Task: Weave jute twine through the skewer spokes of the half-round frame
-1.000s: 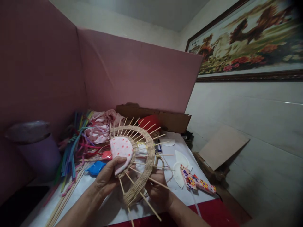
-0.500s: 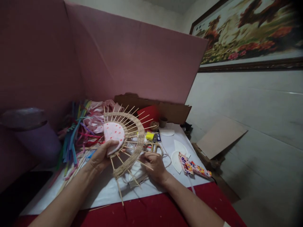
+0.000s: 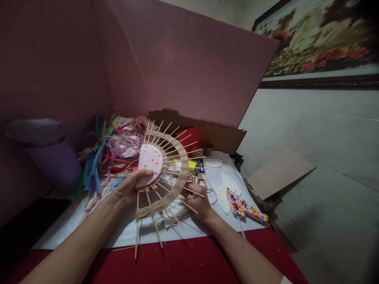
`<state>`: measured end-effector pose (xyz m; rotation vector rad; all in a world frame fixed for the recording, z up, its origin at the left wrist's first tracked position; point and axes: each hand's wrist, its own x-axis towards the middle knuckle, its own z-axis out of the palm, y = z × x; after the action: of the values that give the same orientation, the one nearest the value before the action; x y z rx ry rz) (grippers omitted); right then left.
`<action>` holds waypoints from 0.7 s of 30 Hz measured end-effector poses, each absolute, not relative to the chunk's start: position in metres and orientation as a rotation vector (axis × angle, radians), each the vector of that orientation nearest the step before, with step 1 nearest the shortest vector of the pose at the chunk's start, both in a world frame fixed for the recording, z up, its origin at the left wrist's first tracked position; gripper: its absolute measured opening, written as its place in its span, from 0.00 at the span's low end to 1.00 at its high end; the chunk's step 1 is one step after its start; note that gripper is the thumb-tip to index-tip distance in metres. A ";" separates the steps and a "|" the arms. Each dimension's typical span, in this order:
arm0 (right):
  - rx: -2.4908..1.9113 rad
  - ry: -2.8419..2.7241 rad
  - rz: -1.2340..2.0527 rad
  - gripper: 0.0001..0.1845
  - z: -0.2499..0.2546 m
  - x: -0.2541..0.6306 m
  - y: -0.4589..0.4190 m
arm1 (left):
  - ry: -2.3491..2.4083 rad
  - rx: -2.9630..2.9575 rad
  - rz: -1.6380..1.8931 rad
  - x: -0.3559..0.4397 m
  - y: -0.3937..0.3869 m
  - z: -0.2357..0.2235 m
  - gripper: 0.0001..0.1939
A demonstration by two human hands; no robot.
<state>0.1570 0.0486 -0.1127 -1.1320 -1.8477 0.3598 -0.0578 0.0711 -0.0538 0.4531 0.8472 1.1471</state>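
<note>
A half-round frame of thin wooden sticks, bound with a band of jute twine (image 3: pixel 184 165), is held up over the table. Its half-disc centre is covered in pink spotted fabric (image 3: pixel 151 158). My left hand (image 3: pixel 133 185) grips this centre from the lower left, thumb on the fabric and fingers behind. At the band's lower right outer edge, my right hand (image 3: pixel 199 201) has its fingers closed among the stick ends. What lies between those fingertips is hidden; a thin cord loops beside the hand. Gold-handled scissors (image 3: pixel 204 180) lie just behind it.
Coloured pipe cleaners (image 3: pixel 92 173) and crumpled pink fabric (image 3: pixel 126 145) lie at left, near a purple bin (image 3: pixel 56 165). White card pieces (image 3: pixel 224 199) and a flower-patterned glue gun-shaped object (image 3: pixel 245 208) lie at right. Cardboard (image 3: pixel 225 138) stands behind a small pot (image 3: pixel 209 149).
The stick frame has turned slightly clockwise, its lower end swinging left, with both hands still at it. The whole view has shifted, so the surroundings appear a little further right.
</note>
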 end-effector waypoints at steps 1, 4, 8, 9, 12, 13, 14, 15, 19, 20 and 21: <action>-1.145 -1.843 0.351 0.07 -0.113 0.157 0.049 | 0.841 0.524 1.135 -0.059 0.073 -0.055 0.14; -1.178 -1.829 0.320 0.09 -0.115 0.157 0.049 | 0.842 0.615 1.144 -0.064 0.077 -0.058 0.14; -1.203 -1.818 0.298 0.11 -0.116 0.156 0.049 | 0.853 0.579 1.166 -0.068 0.080 -0.057 0.17; -1.211 -1.815 0.297 0.10 -0.116 0.156 0.049 | 0.858 0.579 1.168 -0.069 0.081 -0.057 0.17; -1.234 -1.811 0.308 0.09 -0.114 0.157 0.048 | 0.869 0.588 1.162 -0.071 0.083 -0.058 0.15; -1.241 -1.812 0.312 0.08 -0.113 0.158 0.048 | 0.872 0.593 1.159 -0.072 0.084 -0.059 0.14; -1.246 -1.816 0.315 0.07 -0.112 0.158 0.048 | 0.872 0.596 1.155 -0.072 0.085 -0.060 0.13; -1.250 -1.823 0.316 0.07 -0.111 0.159 0.048 | 0.870 0.599 1.152 -0.073 0.085 -0.060 0.12; -1.246 -1.862 0.309 0.12 -0.109 0.161 0.047 | 0.850 0.603 1.144 -0.074 0.085 -0.062 0.16; -1.244 -1.867 0.305 0.13 -0.109 0.161 0.046 | 0.853 0.610 1.145 -0.074 0.085 -0.063 0.17; -1.246 -1.873 0.298 0.14 -0.109 0.161 0.045 | 0.864 0.621 1.146 -0.074 0.085 -0.063 0.18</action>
<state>0.1615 0.0453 -0.1088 -1.2456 -1.8726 0.2982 -0.0743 0.0855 -0.0630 0.6214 0.8645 1.1465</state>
